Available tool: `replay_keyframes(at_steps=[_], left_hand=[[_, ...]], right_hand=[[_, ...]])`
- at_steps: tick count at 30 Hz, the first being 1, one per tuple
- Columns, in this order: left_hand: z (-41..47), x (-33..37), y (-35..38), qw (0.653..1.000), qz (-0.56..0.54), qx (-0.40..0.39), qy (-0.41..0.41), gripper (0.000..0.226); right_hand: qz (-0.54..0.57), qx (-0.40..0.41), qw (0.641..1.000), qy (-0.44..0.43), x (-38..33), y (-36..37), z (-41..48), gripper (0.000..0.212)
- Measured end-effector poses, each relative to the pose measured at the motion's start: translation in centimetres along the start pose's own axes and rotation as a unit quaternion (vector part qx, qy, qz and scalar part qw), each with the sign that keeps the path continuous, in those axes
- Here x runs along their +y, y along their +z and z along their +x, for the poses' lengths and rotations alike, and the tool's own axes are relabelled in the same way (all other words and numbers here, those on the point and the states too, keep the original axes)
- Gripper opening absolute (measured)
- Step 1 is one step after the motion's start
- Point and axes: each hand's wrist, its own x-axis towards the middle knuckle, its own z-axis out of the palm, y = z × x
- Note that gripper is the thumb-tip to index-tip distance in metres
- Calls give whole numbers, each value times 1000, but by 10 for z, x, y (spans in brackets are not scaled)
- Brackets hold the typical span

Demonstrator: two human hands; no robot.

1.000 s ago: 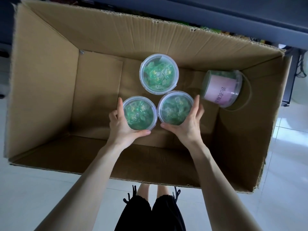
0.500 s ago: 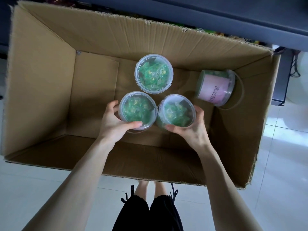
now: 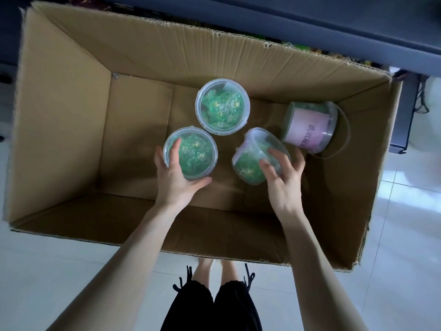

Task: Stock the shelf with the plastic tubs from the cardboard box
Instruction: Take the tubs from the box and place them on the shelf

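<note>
**Both hands on tubs, down inside the box**

Person is standing over an open cardboard box (image 3: 71, 115) on a pale tiled floor (image 3: 405, 235), looking straight down into it. 4 clear plastic tubs w/ green contents are sitting in the box.

L hand (image 3: 175, 177) is gripping the near-left tub (image 3: 195, 154). Its fingers are wrapping the tub's left side & the thumb is hooking under the near edge. That tub is sitting upright, lid facing the camera. Can't tell if it's resting on the box bottom or raised off it.

R hand (image 3: 284, 180) is holding the near-right tub (image 3: 248, 163), w/ spread fingers curling over its side. This tub is tilting over, w/ a bit of pale pink label showing at its left. The 2 held tubs are sitting apart, w/ bare cardboard showing btw them.

The back tub (image 3: 222, 106) is standing upright behind & btw those two. Its rim is overlapping the near-left tub's rim in this view, so contact is unclear.

The tipped tub (image 3: 307, 125) is lying on its side near the box's right wall, pink printed label facing up. Its thin handle (image 3: 346, 132) is looping out to the right. It's lying just past the R hand's fingertips, not touching them.

A dark shelf (image 3: 334, 20) is running along beyond the box's far wall. Black shorts (image 3: 210, 306) are showing at the bottom edge.
</note>
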Motion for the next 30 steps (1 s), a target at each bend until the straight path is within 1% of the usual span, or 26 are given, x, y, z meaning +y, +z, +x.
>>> replay_keyframes(at_steps=[2, 5, 6, 8, 12, 15, 17, 19, 20, 21, 22, 23, 24, 25, 27, 29, 30], left_hand=[[3, 1, 5, 1000, -7, 3, -5, 115], [5, 2, 10, 999, -19, 47, 21, 112], [5, 2, 10, 998, -17, 56, 25, 111], [5, 1, 7, 997, -12, 70, 25, 108], [0, 6, -9, 995, -29, 90, 41, 100], [-12, 20, -30, 992, -109, 61, 16, 100], [-30, 36, -49, 982, -188, 26, 13, 100], [-47, 54, -68, 971, -240, 5, 10, 95], [-49, 64, -75, 968, -250, 10, -7, 88], [-52, 78, -81, 962, -273, 6, -31, 69], [-58, 86, -92, 952, -301, -30, -57, 39], [-66, 100, -103, 946, -308, -38, -90, 21], [-74, 112, -111, 942, -319, -36, -94, 29], [-86, 128, -122, 935, -347, -15, -67, 42], [-120, 166, -144, 921, -385, 46, -34, 62], [-153, 197, -167, 913, -405, 48, 4, 89], [-165, 215, -178, 911, -410, 29, 26, 99]], right_hand=[[2, -2, 1000, 8, -3, 4, 6, 38], [-30, 13, 999, 0, -5, 16, 15, 65], [-38, 25, 999, 2, -4, 19, 19, 70], [-33, 43, 998, 23, -3, 22, 24, 73], [16, 30, 999, 36, 0, 16, 22, 75], [81, -4, 996, 47, -14, -2, 7, 87], [148, -42, 986, 60, -31, -21, -8, 96], [190, -85, 975, 74, -50, -42, -25, 102], [205, -105, 970, 75, -63, -54, -36, 99], [214, -123, 966, 74, -73, -65, -44, 94], [228, -141, 961, 67, -86, -76, -53, 89], [245, -160, 955, 57, -100, -88, -62, 86], [266, -178, 946, 47, -114, -99, -71, 85], [284, -194, 938, 35, -128, -111, -80, 84], [306, -221, 926, 6, -160, -131, -102, 91], [325, -227, 918, -18, -194, -150, -125, 97], [335, -221, 915, -27, -211, -159, -136, 96]])
